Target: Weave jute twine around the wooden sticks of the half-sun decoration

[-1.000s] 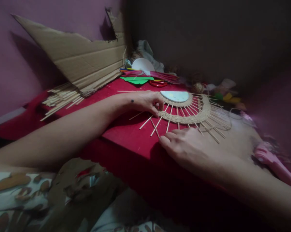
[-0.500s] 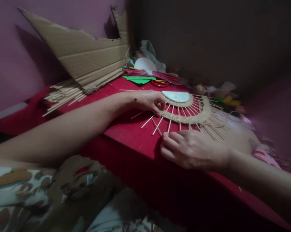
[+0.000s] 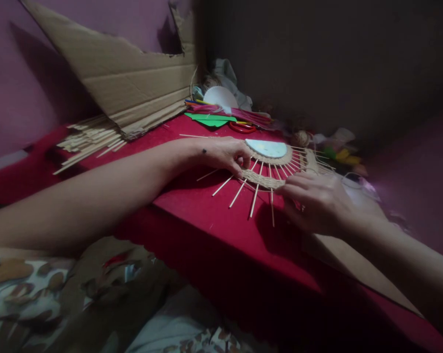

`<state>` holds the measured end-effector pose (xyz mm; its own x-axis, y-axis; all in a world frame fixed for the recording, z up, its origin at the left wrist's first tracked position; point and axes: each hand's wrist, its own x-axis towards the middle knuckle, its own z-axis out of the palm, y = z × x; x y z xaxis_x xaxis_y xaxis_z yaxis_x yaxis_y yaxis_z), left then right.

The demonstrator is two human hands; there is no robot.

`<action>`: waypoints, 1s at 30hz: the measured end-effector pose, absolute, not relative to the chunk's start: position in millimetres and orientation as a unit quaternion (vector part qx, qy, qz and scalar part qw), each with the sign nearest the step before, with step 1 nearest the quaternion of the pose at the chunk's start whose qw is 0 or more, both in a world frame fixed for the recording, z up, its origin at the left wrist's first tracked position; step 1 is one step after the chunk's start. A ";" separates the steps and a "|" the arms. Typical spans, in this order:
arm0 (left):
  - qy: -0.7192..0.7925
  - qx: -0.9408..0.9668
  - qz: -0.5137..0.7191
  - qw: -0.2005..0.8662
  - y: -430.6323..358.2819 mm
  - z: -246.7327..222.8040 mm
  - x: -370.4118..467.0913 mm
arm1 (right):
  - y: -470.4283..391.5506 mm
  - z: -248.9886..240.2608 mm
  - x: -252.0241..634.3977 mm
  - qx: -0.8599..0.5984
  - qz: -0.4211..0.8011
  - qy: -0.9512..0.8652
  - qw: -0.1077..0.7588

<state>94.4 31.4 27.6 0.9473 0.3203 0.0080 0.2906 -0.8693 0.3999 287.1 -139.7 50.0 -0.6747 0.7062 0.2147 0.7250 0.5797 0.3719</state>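
Note:
A half-round woven piece lies on the red cloth, with thin sticks (image 3: 254, 201) fanning out from a pale blue half-disc (image 3: 266, 148). Across the sticks runs an outer band of woven twine (image 3: 261, 179). My left hand (image 3: 230, 154) pinches the left end of this band, thumb below and fingers bent above. My right hand (image 3: 313, 201) is closed at the band's lower edge, covering its right part. A thin strand of twine (image 3: 256, 188) runs along the outer edge from near my left hand to my right fingertips.
Cardboard (image 3: 133, 88) leans on the wall at the left, with a bundle of sticks (image 3: 92, 142) at its foot. Behind the weaving lie green paper (image 3: 210, 119), red-handled scissors (image 3: 242, 127) and a ball of twine (image 3: 301, 138). The red-covered table's (image 3: 206, 223) front edge is close.
My right hand has moved up and to the right, from below the stick ends to the woven band, drawing the strand along the band. My left hand keeps its pinch.

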 end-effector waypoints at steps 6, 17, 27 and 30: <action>0.133 0.968 0.060 0.206 35.0 25.4 90.6 | -134.3 26.8 298.7 -0.605 -0.174 -0.774 0.071; 0.213 0.943 0.164 0.197 31.5 29.2 85.6 | -138.5 5.8 303.4 -0.652 -0.142 -0.730 0.150; 0.377 0.897 0.222 0.071 78.7 8.5 63.4 | -135.6 -3.0 299.7 -0.667 -0.091 -0.719 0.170; 0.421 0.891 0.171 -0.014 75.1 2.9 70.2 | -131.9 -5.3 299.2 -0.672 -0.077 -0.712 0.189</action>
<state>70.2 75.1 2.9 0.5869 0.7452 0.3165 0.7550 -0.6449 0.1185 299.2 -131.9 -5.3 -0.0251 0.9277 0.3726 0.9861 0.0843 -0.1434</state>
